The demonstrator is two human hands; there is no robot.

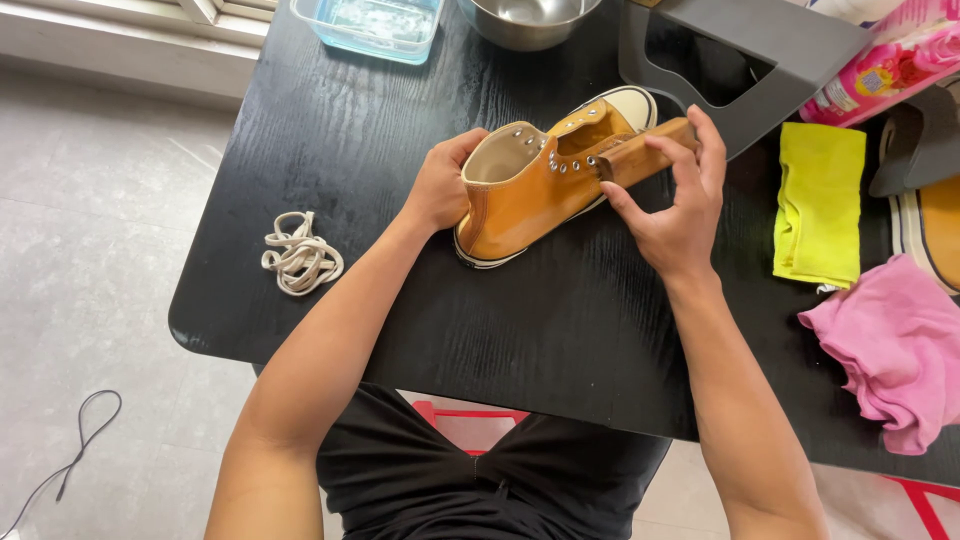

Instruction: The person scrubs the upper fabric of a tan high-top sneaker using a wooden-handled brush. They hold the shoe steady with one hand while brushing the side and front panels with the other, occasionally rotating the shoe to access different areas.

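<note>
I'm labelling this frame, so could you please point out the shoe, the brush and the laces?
shoe [520, 205]: head view, tan side panel.
brush [640, 155]: head view, wooden back.
laces [300, 260]: head view, middle of the pile.

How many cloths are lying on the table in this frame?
2. A yellow-green cloth lies flat right of the right hand; a crumpled pink cloth sits nearer the table's front right edge. More may lie outside the frame.
</note>
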